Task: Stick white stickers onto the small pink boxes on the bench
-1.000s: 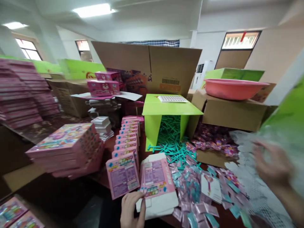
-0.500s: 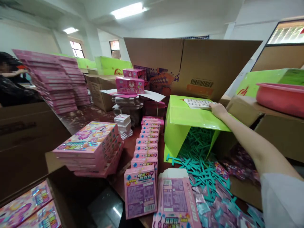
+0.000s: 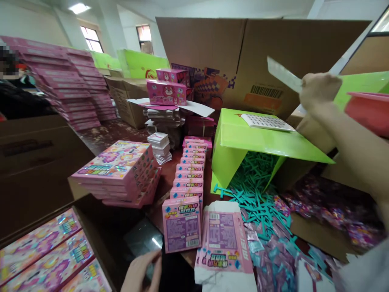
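Observation:
My right hand (image 3: pixel 319 89) is raised at the upper right, closed on the end of a thin pale printed sheet (image 3: pixel 282 74) seen nearly edge-on. Below it, more printed sheets (image 3: pixel 267 122) lie on top of a bright green box (image 3: pixel 243 138). At the bottom edge my left hand (image 3: pixel 142 271) shows in part, fingers bent and apart, with nothing visible in it. Nearby are a small upright pink box (image 3: pixel 182 227) and a stack of flat pink cartons (image 3: pixel 223 235).
Teal plastic T-shaped tools (image 3: pixel 258 202) spill from the green box beside small plastic packets (image 3: pixel 276 255). At left are stacked pink boxes (image 3: pixel 115 170) and an open brown carton (image 3: pixel 100 251) holding more. A red basin (image 3: pixel 370 113) stands at right; a co-worker (image 3: pixel 18 97) is far left.
My right hand has lifted a sheet off the green box, up and to the right. My left hand has come into view at the bottom. The view has tilted down.

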Available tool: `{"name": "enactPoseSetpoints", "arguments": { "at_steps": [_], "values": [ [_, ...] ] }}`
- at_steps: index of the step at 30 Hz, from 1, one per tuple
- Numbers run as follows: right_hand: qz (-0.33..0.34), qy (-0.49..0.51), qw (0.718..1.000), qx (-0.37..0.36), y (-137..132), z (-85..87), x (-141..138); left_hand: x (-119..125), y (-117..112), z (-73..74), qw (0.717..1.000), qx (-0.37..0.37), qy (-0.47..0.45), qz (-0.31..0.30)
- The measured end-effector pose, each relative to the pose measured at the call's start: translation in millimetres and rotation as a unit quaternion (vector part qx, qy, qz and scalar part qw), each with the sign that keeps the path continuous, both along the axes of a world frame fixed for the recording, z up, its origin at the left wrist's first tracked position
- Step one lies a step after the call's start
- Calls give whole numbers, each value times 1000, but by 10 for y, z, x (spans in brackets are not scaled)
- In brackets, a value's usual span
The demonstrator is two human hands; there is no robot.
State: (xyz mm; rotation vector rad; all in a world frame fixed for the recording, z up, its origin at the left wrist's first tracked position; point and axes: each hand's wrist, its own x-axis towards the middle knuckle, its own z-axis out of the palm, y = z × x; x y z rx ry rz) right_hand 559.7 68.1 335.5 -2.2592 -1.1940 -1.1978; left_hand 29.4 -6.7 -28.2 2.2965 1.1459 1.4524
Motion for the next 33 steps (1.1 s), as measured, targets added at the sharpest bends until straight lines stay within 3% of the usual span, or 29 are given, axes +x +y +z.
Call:
{"name": "enactPoseSetpoints", "arguments": {
  "at_steps": [1,3,5,6,7,9,11,13,15,16,17,20,21,22,26,29,31,33],
  "values": [
    [69,-33,997,24,-145,-219,-403,102,-18,71,996,-74,-50,-5],
    [243,-128,961,21,-511,-834,-1258,355,-47,255,957,-224,-150,-108],
    [436,-172,883,-5,-921,-1522,-2002,620,-69,458,870,-302,-294,-257],
    [511,-138,847,-54,-1106,-1831,-2283,738,-81,552,840,-317,-346,-271],
    [552,-76,826,-90,-1261,-2095,-2492,836,-95,634,824,-331,-393,-239],
    [595,46,788,-151,-1451,-2471,-2723,962,-133,755,785,-362,-489,-119],
    [604,154,767,-154,-1504,-2678,-2811,993,-178,814,723,-379,-577,-26],
    [569,276,771,-71,-1497,-2790,-2894,955,-219,816,661,-397,-637,-1],
    [477,442,758,54,-1499,-2877,-3040,885,-247,781,627,-409,-663,12],
    [425,533,725,100,-1510,-2921,-3129,845,-257,754,624,-404,-668,25],
    [383,622,672,124,-1526,-2966,-3215,801,-262,726,628,-393,-670,37],
    [331,814,470,77,-1572,-3088,-3369,638,-258,645,649,-362,-667,52],
    [323,845,423,59,-1578,-3116,-3375,571,-251,624,654,-354,-666,54],
    [313,862,395,51,-1580,-3134,-3363,502,-241,609,661,-341,-666,60],
    [302,876,370,59,-1568,-3118,-3286,285,-206,582,717,-255,-641,105],
    [323,877,356,5,-1576,-3074,-3300,238,-209,539,745,-252,-602,135],
    [322,873,366,-21,-1588,-3060,-3314,213,-219,486,759,-258,-577,156],
    [319,866,385,-9,-1598,-3062,-3306,146,-225,430,801,-197,-535,184]
  ]
}}
